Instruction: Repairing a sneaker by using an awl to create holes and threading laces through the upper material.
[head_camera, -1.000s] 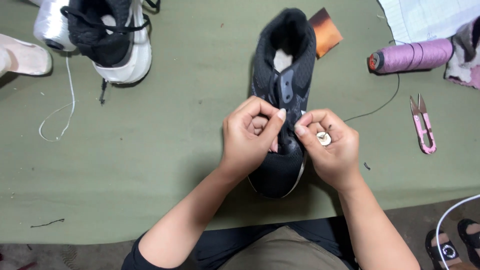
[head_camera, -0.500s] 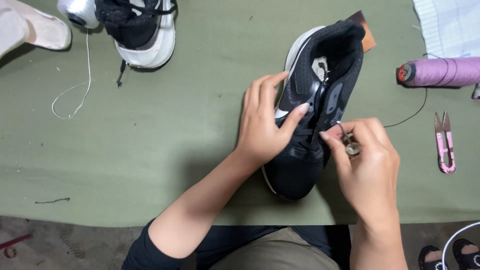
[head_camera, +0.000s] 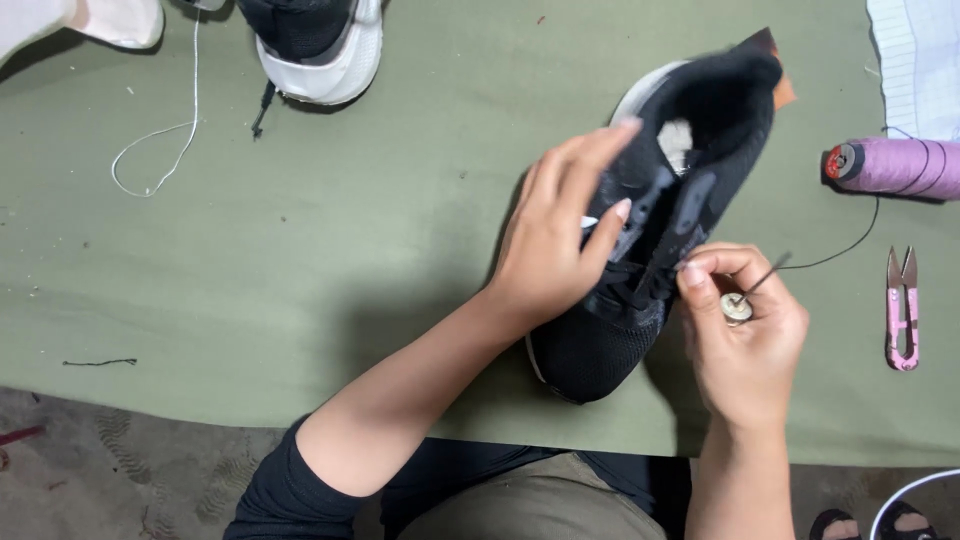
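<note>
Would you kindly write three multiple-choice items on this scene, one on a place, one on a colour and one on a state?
1. Where do the pink snips lie?
A. on the green cloth, to the right of the black shoe
B. inside the shoe
C. on the floor

2. What colour is the thread spool?
A. yellow
B. purple
C. white

3. What is the left hand doing?
A. lying flat on the cloth
B. holding the snips
C. resting on the side of the black shoe

Answers:
1 A, the snips sit on the cloth beyond the right hand.
2 B, its wound thread is purple with a red end.
3 C, its palm and fingers lie against the shoe while the right hand pinches a dark thread beside the laces.
</note>
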